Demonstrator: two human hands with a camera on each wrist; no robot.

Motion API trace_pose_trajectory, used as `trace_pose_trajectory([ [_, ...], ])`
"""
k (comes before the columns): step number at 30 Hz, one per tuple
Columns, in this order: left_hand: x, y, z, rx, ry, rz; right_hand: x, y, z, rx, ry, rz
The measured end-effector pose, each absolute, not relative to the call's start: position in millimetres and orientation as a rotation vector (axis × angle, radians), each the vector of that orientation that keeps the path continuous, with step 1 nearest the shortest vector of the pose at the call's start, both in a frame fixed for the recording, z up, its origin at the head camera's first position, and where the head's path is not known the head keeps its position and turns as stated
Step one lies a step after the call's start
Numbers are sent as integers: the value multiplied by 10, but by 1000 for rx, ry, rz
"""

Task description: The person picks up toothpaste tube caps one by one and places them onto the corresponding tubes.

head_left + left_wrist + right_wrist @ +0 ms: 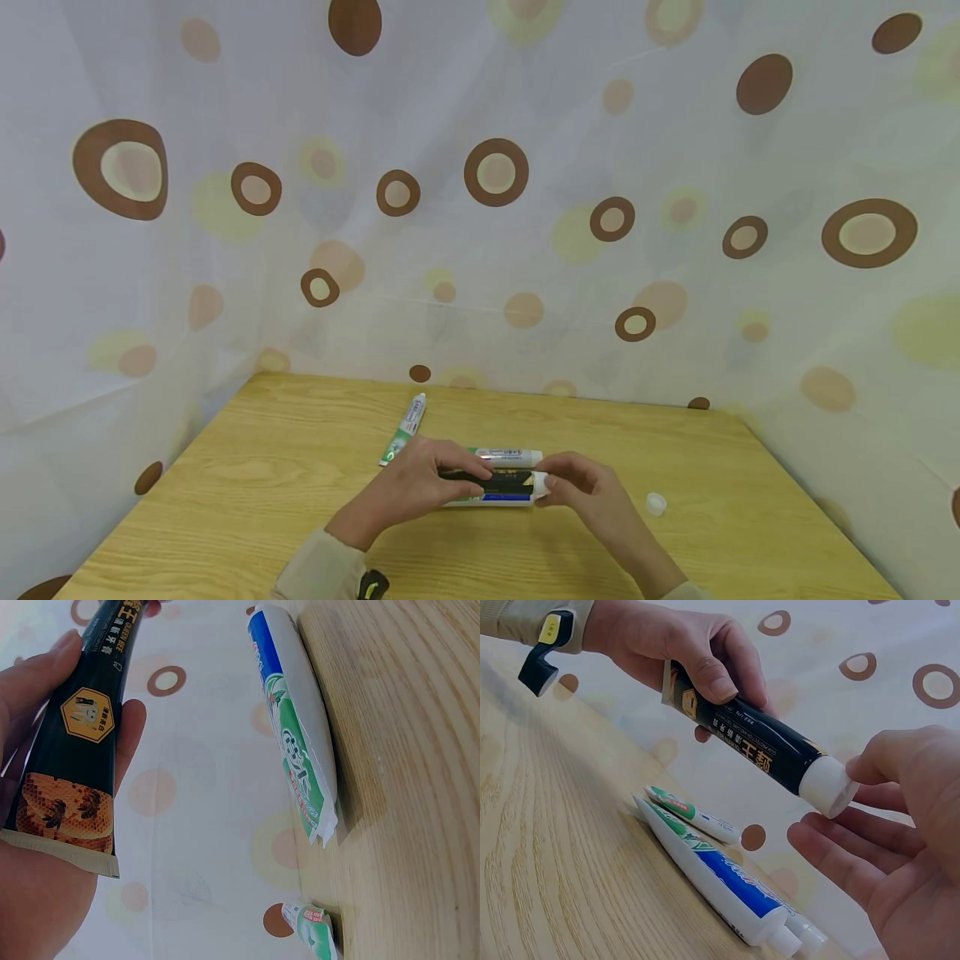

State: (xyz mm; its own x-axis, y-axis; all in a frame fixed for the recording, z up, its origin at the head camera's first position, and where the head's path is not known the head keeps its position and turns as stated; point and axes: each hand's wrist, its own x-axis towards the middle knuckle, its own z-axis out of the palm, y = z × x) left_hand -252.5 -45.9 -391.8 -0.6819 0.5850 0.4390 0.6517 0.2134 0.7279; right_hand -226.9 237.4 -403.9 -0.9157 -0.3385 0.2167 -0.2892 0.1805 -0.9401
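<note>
My left hand (pixel 420 487) grips a black toothpaste tube (pixel 510 482) by its body, thumb on one side and fingers on the other. The tube is tilted above the table, its white cap (pixel 828 786) toward the right. My right hand (pixel 588 492) pinches that cap between thumb and fingers. Below the black tube lies a white, blue and green toothpaste tube (pixel 720 870). Just behind it is another white and green tube (pixel 513 457), partly hidden by my left hand. The flat crimped end of the black tube shows in the left wrist view.
A smaller white and green tube (pixel 405 429) lies on the wooden table (pixel 285 492), left and farther back. A loose white cap (pixel 656 504) rests to the right of my right hand. A dotted curtain (pixel 450 250) hangs behind the table and along its sides.
</note>
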Motion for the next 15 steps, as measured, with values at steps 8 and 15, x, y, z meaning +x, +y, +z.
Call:
trace_pose_trajectory([
  [8, -2530, -452, -3937, -1229, -2405, -1500, -2248, 2362, -4032, -589, 2511, -1823],
  [15, -2532, -458, -3922, -1207, -2420, -1482, -2254, 2363, -4025, -603, 2515, -1803],
])
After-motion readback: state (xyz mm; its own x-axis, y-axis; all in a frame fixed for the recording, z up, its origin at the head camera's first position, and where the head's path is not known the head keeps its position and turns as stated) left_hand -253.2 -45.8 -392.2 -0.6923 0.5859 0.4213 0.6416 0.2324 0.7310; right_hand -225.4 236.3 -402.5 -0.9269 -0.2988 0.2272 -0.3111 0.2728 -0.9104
